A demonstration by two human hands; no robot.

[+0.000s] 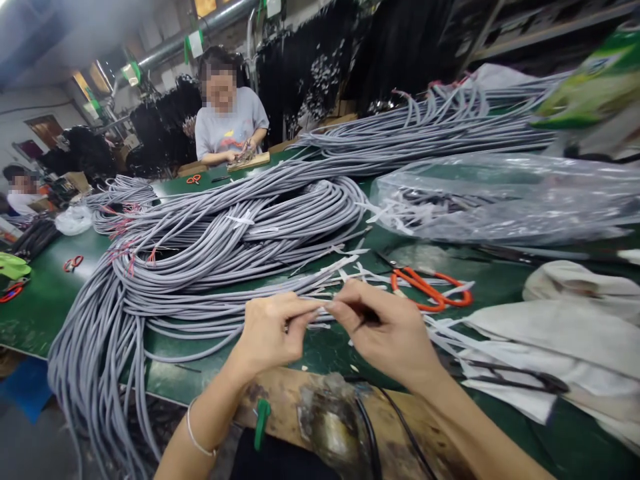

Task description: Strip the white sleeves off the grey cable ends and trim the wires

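My left hand point(275, 330) and my right hand point(383, 330) meet fingertip to fingertip above the front of the green table point(195, 380). Both are closed in a pinch. Between them runs a thin pale end, too small to make out clearly. Just behind the fingers lie grey cables point(215, 300) with stripped, whitish ends. Orange-handled scissors point(433, 290) rest beside my right hand, among white strips point(450, 333). Below my hands is a wooden board point(280, 400) bearing a glassy, stained lump point(333, 423).
Large grey cable coils point(250, 227) cover the middle and left. A clear plastic bag point(500, 200) lies at the right, with white cloth gloves point(565, 320) and dark pliers point(515, 377) nearer. Across the table a person point(233, 123) handles small items; another person point(23, 193) is far left.
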